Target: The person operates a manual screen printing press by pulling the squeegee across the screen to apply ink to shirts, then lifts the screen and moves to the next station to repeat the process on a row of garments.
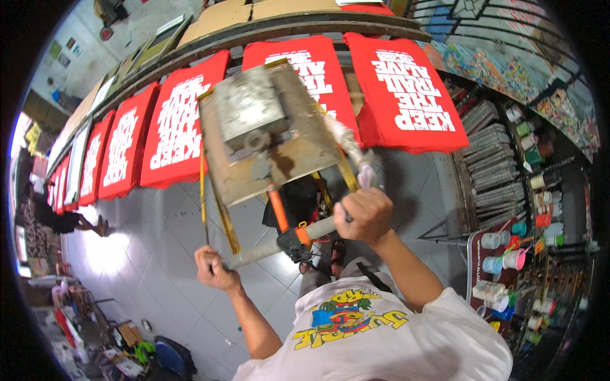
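A bar handle (260, 253) crosses in front of my body, wrapped in a pale covering. My left hand (217, 270) is closed around its left end, and my right hand (365, 214) grips the right end. Beyond the bar stands a frame with yellow legs (227, 228), carrying a flat, dull metal plate (305, 159). On the plate rests a grey metal box (250, 105). An orange piece (277, 208) runs from the bar toward the box. A whitish wrapped cord (346, 141) hangs along the frame's right side, beside my right hand.
Red printed shirts (406, 92) lie in a row along a long rack (305, 24), partly behind the plate. Stacked grey slats (492, 159) and paint containers (495, 263) stand at right. Another person (54, 213) is at far left. Clutter (121, 336) fills the lower left; tiled floor (165, 241) lies between.
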`<control>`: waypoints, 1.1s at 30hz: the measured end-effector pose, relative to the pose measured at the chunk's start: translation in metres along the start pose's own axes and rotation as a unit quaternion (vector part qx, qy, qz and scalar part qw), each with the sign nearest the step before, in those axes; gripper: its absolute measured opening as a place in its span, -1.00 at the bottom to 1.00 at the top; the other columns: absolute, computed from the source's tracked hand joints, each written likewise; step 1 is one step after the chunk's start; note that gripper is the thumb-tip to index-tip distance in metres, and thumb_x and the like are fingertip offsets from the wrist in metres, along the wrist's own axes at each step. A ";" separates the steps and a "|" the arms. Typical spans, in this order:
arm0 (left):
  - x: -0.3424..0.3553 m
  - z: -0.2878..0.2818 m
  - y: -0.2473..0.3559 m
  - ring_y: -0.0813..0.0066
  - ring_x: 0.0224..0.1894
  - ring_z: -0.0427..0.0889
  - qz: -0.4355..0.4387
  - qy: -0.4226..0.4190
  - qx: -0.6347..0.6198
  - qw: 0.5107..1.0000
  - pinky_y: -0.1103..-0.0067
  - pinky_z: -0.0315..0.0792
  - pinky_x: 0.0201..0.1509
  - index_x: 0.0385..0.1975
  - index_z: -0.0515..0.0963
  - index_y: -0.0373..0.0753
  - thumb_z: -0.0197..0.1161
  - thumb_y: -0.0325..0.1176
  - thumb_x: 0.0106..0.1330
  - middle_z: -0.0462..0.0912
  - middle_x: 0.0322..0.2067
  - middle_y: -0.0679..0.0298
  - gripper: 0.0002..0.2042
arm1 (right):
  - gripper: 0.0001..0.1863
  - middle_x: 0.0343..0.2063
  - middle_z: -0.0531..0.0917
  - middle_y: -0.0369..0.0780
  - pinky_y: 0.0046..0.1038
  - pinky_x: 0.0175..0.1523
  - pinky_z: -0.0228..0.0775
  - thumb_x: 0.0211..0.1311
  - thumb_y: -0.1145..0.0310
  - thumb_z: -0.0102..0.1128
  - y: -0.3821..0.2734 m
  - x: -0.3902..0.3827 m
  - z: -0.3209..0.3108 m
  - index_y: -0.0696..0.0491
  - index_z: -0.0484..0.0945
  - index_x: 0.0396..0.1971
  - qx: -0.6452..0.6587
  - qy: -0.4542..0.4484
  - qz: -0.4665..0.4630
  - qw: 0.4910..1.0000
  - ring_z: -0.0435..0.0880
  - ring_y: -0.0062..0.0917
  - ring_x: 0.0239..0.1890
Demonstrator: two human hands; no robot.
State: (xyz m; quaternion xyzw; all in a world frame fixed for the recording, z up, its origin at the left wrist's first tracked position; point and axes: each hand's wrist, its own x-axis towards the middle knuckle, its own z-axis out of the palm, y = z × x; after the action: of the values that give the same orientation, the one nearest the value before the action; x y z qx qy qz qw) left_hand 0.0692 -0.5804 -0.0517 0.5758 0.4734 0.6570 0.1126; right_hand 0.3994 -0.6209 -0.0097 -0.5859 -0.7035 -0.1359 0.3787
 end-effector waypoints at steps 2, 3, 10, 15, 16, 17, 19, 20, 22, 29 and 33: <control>-0.002 -0.010 -0.004 0.30 -0.38 0.41 -0.011 0.024 -0.002 1.000 0.44 0.28 -0.28 -0.67 0.30 -0.34 0.06 -0.42 0.03 0.38 -0.57 0.14 -0.84 | -0.70 -0.74 0.39 -0.28 -0.32 -0.49 0.23 0.01 0.31 0.31 -0.003 0.012 0.010 -0.03 0.36 -0.73 0.025 0.019 -0.020 0.999 0.46 -0.38 -0.66; -0.001 -0.012 -0.006 0.30 -0.37 0.41 -0.019 0.035 -0.003 0.999 0.44 0.27 -0.28 -0.67 0.30 -0.34 0.05 -0.42 0.03 0.37 -0.57 0.14 -0.84 | -0.70 -0.74 0.39 -0.29 -0.33 -0.49 0.23 0.00 0.30 0.32 -0.004 0.016 0.014 -0.04 0.36 -0.74 0.038 0.027 -0.030 0.998 0.46 -0.40 -0.66; 0.007 0.004 -0.018 0.35 -0.35 0.34 -0.041 0.093 -0.020 0.995 0.48 0.24 -0.23 -0.66 0.31 -0.35 0.01 -0.36 0.06 0.41 -0.44 0.11 -0.81 | -0.65 -0.76 0.35 -0.33 -0.40 -0.51 0.18 0.02 0.25 0.36 0.009 0.025 0.033 -0.06 0.37 -0.77 0.059 0.063 -0.060 0.994 0.40 -0.47 -0.67; -0.004 0.017 -0.015 0.34 -0.31 0.36 -0.027 0.094 -0.024 0.995 0.46 0.25 -0.19 -0.67 0.30 -0.31 -0.01 -0.36 0.06 0.39 -0.46 0.13 -0.83 | -0.65 -0.75 0.38 -0.32 -0.37 -0.47 0.22 0.01 0.27 0.38 0.032 0.035 0.029 -0.05 0.37 -0.77 0.065 0.070 -0.038 0.995 0.43 -0.46 -0.66; -0.011 0.023 -0.009 0.33 -0.29 0.36 -0.025 0.090 -0.023 0.995 0.46 0.25 -0.18 -0.67 0.30 -0.31 -0.01 -0.37 0.05 0.39 -0.48 0.14 -0.83 | -0.65 -0.76 0.39 -0.32 -0.37 -0.46 0.25 0.01 0.26 0.38 0.037 0.031 0.021 -0.06 0.38 -0.77 0.049 0.059 -0.034 0.996 0.44 -0.45 -0.66; -0.011 0.032 -0.005 0.31 -0.26 0.37 -0.028 0.092 -0.025 0.995 0.44 0.26 -0.16 -0.69 0.28 -0.29 -0.01 -0.37 0.04 0.36 -0.54 0.18 -0.84 | -0.66 -0.76 0.40 -0.32 -0.37 -0.44 0.28 0.02 0.26 0.39 0.041 0.028 0.013 -0.06 0.39 -0.76 0.035 0.048 -0.029 0.998 0.45 -0.45 -0.65; -0.010 0.043 -0.003 0.29 -0.25 0.38 -0.019 0.062 -0.048 0.997 0.43 0.27 -0.16 -0.70 0.27 -0.29 -0.01 -0.38 0.03 0.35 -0.58 0.21 -0.84 | -0.65 -0.75 0.40 -0.31 -0.35 -0.44 0.30 0.01 0.28 0.40 0.045 0.021 -0.002 -0.07 0.37 -0.76 0.021 0.039 -0.025 0.999 0.46 -0.44 -0.65; -0.009 0.046 -0.001 0.29 -0.24 0.38 -0.014 0.051 -0.058 0.997 0.42 0.27 -0.15 -0.70 0.27 -0.29 -0.01 -0.38 0.02 0.34 -0.60 0.22 -0.84 | -0.65 -0.75 0.38 -0.30 -0.35 -0.45 0.27 -0.01 0.30 0.39 0.044 0.016 -0.007 -0.06 0.35 -0.76 0.014 0.039 -0.019 0.999 0.44 -0.43 -0.66; -0.005 0.050 0.002 0.27 -0.29 0.39 -0.020 0.027 -0.049 0.998 0.38 0.30 -0.19 -0.71 0.28 -0.29 0.01 -0.37 0.02 0.35 -0.64 0.20 -0.83 | -0.64 -0.74 0.35 -0.30 -0.34 -0.49 0.21 -0.04 0.34 0.37 0.036 0.005 -0.018 -0.05 0.31 -0.78 0.000 0.043 -0.003 0.999 0.41 -0.42 -0.67; -0.002 0.093 0.008 0.23 -0.38 0.46 0.032 -0.092 -0.133 0.986 0.38 0.34 -0.28 -0.73 0.31 -0.30 0.11 -0.33 0.11 0.44 -0.65 0.19 -0.74 | -0.68 -0.78 0.33 -0.25 -0.30 -0.51 0.13 0.02 0.37 0.25 0.034 -0.045 -0.064 -0.01 0.30 -0.78 -0.088 0.055 0.079 0.991 0.38 -0.33 -0.70; 0.006 0.153 0.002 0.29 -0.37 0.46 0.036 -0.138 -0.176 0.974 0.44 0.31 -0.30 -0.68 0.30 -0.33 0.09 -0.37 0.16 0.44 -0.59 0.16 -0.76 | -0.68 -0.77 0.32 -0.24 -0.27 -0.50 0.11 0.08 0.31 0.23 0.056 -0.058 -0.073 -0.03 0.32 -0.75 -0.166 0.081 0.113 0.976 0.38 -0.30 -0.69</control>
State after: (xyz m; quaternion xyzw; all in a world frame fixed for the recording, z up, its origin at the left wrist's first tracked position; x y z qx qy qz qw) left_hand 0.2005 -0.5018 -0.0638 0.6488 0.3096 0.6476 0.2525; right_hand 0.4798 -0.6934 -0.0149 -0.7032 -0.5675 -0.2542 0.3448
